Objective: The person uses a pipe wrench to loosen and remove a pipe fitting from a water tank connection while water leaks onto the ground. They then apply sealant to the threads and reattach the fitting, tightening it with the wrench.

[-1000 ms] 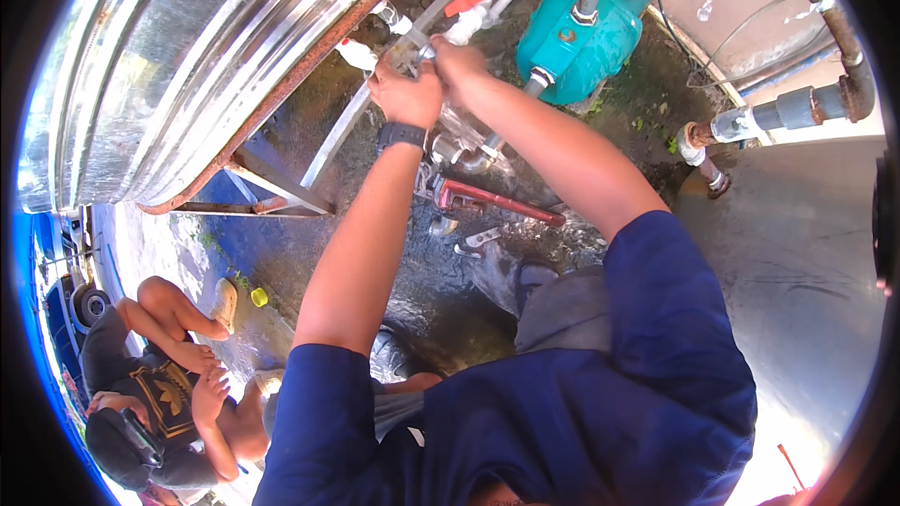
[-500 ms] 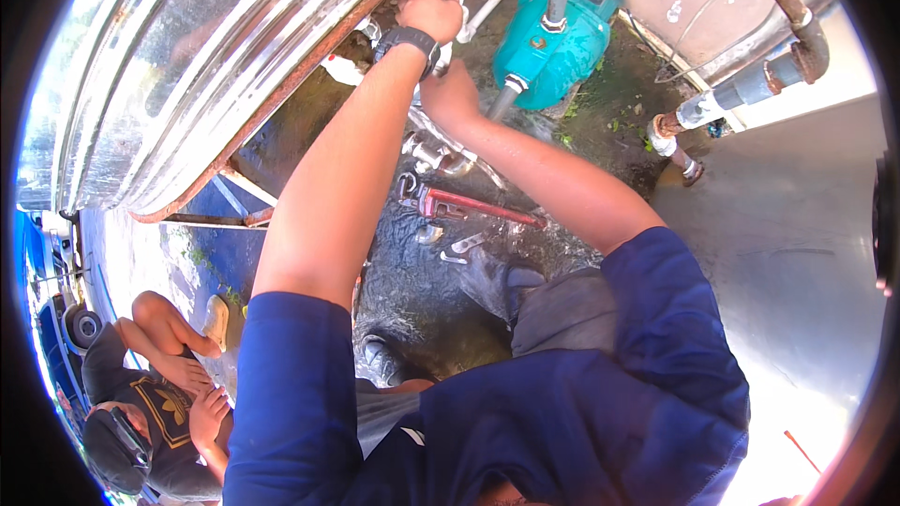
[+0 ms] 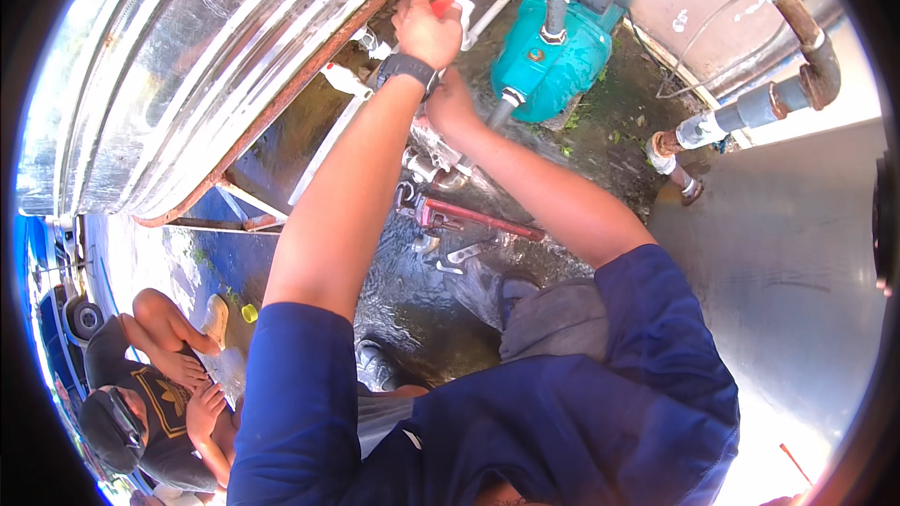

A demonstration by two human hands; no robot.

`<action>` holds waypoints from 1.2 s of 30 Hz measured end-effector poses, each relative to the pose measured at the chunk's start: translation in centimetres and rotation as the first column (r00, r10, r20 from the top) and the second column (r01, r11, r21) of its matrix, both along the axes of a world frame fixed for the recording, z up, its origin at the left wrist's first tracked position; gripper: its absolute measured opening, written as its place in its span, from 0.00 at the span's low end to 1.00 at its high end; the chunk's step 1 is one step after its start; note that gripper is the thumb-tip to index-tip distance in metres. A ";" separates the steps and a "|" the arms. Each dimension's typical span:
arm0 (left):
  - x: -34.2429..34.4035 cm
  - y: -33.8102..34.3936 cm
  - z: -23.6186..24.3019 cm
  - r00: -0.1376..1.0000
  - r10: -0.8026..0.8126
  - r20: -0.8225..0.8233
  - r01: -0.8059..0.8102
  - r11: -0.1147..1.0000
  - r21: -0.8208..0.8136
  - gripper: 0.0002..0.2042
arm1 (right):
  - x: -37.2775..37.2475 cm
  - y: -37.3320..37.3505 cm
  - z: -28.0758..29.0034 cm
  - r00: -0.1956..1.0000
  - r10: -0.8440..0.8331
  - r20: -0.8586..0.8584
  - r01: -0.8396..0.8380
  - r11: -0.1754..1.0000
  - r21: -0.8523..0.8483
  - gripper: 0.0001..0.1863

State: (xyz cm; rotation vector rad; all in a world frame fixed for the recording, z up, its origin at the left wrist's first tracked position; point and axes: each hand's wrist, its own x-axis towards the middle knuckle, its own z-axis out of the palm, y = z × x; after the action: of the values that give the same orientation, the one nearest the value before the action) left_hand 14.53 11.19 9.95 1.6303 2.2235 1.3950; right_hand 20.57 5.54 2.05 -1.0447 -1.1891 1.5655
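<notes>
My left hand (image 3: 429,30), with a black watch on its wrist, is closed round a white plastic valve (image 3: 465,9) with a red handle, at the end of a white pipe. Just below it, my right hand (image 3: 450,101) is at the pipework; its fingers are hidden behind my left wrist. Water sprays around the right hand. A teal water pump (image 3: 544,70) stands right of both hands. Beneath my forearms a red pipe wrench (image 3: 487,217) lies on the wet ground, beside a spanner (image 3: 472,250) and a pipe elbow (image 3: 426,244).
Corrugated metal sheeting (image 3: 225,56) on a rusty frame rises at the left. Grey pipes (image 3: 750,115) run along the wall at the right, above a large smooth metal surface (image 3: 778,234). A seated person (image 3: 169,394) is at the lower left, near a yellow-green cup (image 3: 249,313).
My view has shifted slightly. Both hands stay at the pipework, the left still on the valve. More of a second red-and-white valve and a white pipe shows left of my left forearm.
</notes>
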 end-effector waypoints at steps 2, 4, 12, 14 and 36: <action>-0.9 -2.3 0.0 0.983 -0.061 -0.173 0.101 0.968 0.230 0.21 | -0.4 2.0 -0.3 0.983 0.036 -0.178 -0.069 0.980 -0.185 0.12; -1.9 -6.2 -1.0 0.988 -0.039 -0.147 0.074 0.967 0.245 0.16 | -0.3 4.6 -0.2 0.963 0.125 -0.239 -0.196 0.932 -0.305 0.14; -4.0 -10.7 -8.1 0.745 0.277 0.608 -0.350 0.937 0.002 0.18 | -3.3 7.1 0.3 0.894 -0.089 -0.439 -0.188 0.816 -0.547 0.12; -4.3 -9.7 -8.1 0.737 0.268 0.621 -0.340 0.940 -0.003 0.20 | -3.4 6.8 0.3 0.899 -0.057 -0.433 -0.211 0.812 -0.545 0.11; -7.4 -4.7 -6.6 0.868 0.305 0.392 -0.187 0.932 -0.312 0.28 | -5.0 6.7 0.2 0.846 -0.069 -0.529 -0.290 0.773 -0.564 0.11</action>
State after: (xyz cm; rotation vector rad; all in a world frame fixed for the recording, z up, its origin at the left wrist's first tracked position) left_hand 7.09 6.45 3.33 0.8643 2.2699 1.2796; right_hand 15.53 12.19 2.25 -0.8442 -0.3348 2.2496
